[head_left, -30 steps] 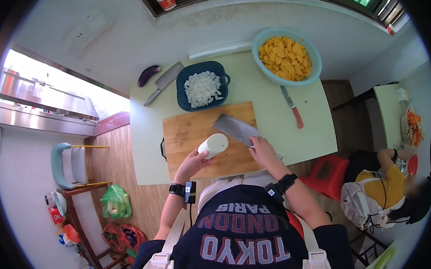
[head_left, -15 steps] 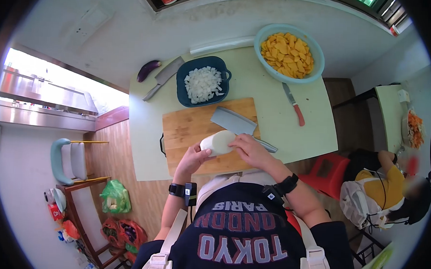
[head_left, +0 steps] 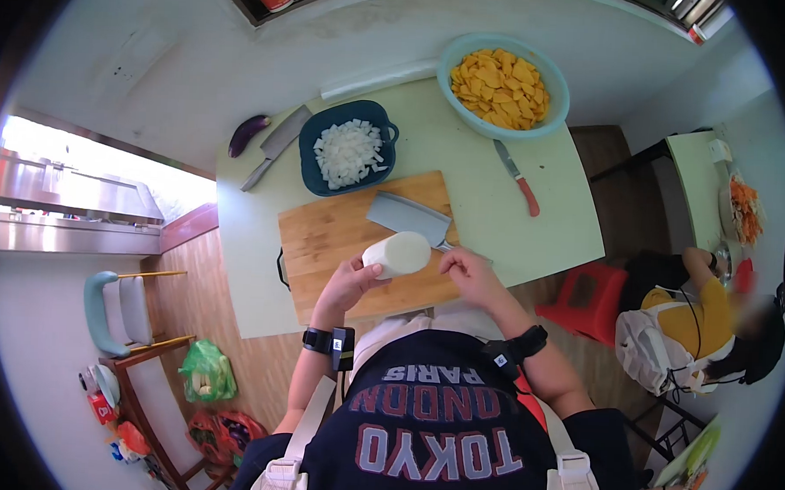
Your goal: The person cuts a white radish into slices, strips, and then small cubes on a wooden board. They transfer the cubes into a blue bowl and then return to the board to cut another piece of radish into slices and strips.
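Note:
A thick white radish piece [head_left: 397, 255], cut flat at its end, is in my left hand [head_left: 352, 283], which grips it from the left above the cutting board. Just right of the radish and apart from it is my right hand [head_left: 468, 276], its fingers curled together; whatever they may hold is too small to make out. Beneath them lies the wooden cutting board [head_left: 322, 242]. A cleaver [head_left: 409, 216] rests flat on the board, its handle partly hidden by my right hand.
Behind the board stand a dark blue basin [head_left: 306, 158] of diced white pieces and a light blue bowl [head_left: 551, 121] of yellow slices. A second cleaver [head_left: 279, 144], an eggplant [head_left: 248, 135] and a red-handled knife [head_left: 518, 178] lie on the table. A person [head_left: 683, 315] sits at right by a red stool [head_left: 583, 301].
My right hand has come off the radish's end and moved slightly right. My left hand still holds the radish, its flat end now turned more into view. The whole view has shifted a little.

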`<act>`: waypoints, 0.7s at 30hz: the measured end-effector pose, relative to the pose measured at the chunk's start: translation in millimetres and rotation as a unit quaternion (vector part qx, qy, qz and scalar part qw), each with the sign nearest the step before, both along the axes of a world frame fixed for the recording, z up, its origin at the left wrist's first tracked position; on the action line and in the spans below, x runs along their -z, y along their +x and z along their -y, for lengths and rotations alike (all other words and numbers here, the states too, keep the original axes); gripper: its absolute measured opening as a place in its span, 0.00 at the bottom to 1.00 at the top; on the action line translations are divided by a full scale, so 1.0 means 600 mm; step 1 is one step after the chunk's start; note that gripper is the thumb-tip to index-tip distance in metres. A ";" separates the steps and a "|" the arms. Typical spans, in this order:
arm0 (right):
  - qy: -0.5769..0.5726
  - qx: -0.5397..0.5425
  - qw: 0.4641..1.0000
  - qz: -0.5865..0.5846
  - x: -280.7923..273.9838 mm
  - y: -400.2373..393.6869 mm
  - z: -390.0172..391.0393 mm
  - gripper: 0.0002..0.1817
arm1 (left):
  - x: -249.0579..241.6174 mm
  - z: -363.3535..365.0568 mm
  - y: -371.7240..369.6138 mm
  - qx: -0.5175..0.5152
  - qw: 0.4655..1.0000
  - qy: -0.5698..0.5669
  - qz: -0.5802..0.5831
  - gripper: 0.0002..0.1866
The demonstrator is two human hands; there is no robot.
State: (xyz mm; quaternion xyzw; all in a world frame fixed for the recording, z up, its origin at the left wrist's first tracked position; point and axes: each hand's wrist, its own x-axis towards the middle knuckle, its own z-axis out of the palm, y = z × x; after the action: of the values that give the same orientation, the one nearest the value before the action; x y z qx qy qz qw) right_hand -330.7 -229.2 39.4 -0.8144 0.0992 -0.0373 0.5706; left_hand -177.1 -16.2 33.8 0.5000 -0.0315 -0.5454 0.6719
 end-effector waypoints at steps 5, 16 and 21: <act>0.427 0.158 0.877 -0.153 0.020 -0.068 0.022 0.03 | 0.015 0.006 0.005 0.011 1.000 0.006 0.016 0.30; 0.473 0.397 0.773 -0.145 0.105 -0.298 0.042 0.06 | 0.054 0.012 0.011 0.061 0.997 0.048 -0.003 0.29; 0.491 0.430 0.746 -0.133 0.134 -0.354 0.030 0.05 | 0.055 0.029 0.014 0.078 0.996 0.038 -0.019 0.27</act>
State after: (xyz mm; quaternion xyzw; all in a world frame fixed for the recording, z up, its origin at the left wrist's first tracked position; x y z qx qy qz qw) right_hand -543.4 -247.2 -41.1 -0.2899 0.5183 -0.1159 0.7962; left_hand -168.9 -33.4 1.0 0.5106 -0.0366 -0.6063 0.6086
